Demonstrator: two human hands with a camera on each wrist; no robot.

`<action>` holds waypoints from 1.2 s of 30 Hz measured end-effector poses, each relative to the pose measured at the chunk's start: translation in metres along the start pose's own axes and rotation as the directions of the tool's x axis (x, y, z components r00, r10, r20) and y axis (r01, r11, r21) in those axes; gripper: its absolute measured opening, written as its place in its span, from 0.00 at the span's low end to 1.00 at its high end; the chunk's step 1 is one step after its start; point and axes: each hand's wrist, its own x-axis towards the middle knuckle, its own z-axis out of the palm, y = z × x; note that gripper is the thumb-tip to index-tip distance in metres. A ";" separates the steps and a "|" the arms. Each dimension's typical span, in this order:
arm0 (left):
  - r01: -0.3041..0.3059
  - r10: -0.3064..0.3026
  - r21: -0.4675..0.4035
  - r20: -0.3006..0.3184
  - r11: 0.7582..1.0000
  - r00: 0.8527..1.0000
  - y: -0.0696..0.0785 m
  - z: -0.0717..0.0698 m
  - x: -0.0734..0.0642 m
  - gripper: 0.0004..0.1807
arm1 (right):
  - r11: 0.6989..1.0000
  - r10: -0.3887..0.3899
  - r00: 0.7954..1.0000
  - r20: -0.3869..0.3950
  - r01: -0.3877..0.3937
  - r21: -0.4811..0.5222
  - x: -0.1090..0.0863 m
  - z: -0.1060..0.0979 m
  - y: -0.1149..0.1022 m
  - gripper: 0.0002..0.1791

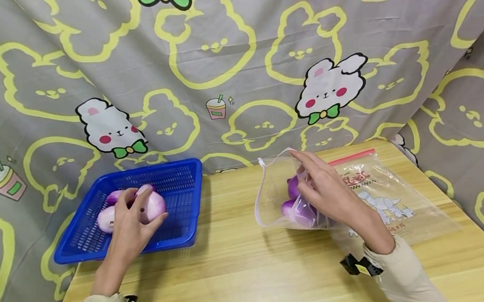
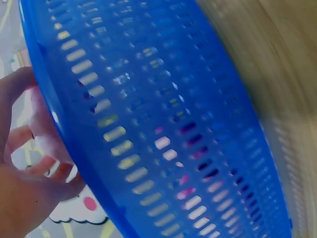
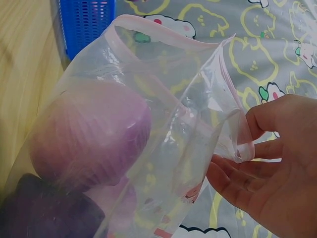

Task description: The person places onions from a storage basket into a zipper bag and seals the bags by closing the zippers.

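My left hand [image 1: 130, 226] reaches over the blue basket [image 1: 191, 216] and grips a purple-and-white onion [image 1: 155, 208], with thumb and fingers around it. In the left wrist view, that onion [image 2: 47, 126] shows past the basket's rim. Other onions [image 1: 106, 220] lie in the basket beneath the hand. With its thumb and fingers, my right hand [image 1: 329, 188] pinches the edge of a clear zip bag [image 1: 269, 190], whose mouth gapes toward the left. Inside the bag sit purple onions [image 1: 300, 214], seen through the plastic; a darker purple thing [image 3: 47, 210] lies low in it.
A flat clear bag [image 1: 402, 202] with a red zip strip and dinosaur print lies on the wooden table [image 1: 238, 271] at the right, partly under my right forearm. Behind the table hangs a grey patterned curtain [image 1: 232, 62].
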 end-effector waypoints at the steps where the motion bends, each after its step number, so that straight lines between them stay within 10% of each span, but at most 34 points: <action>1: 0.004 -0.004 -0.010 0.003 1.000 1.000 0.003 0.001 0.001 0.42 | 1.000 0.000 1.000 0.000 0.000 0.001 0.000 0.000 0.000 0.36; 36: -0.204 0.213 -0.233 0.012 0.951 0.977 0.119 0.036 0.035 0.27 | 1.000 -0.003 1.000 -0.027 0.004 0.007 -0.001 -0.002 0.002 0.36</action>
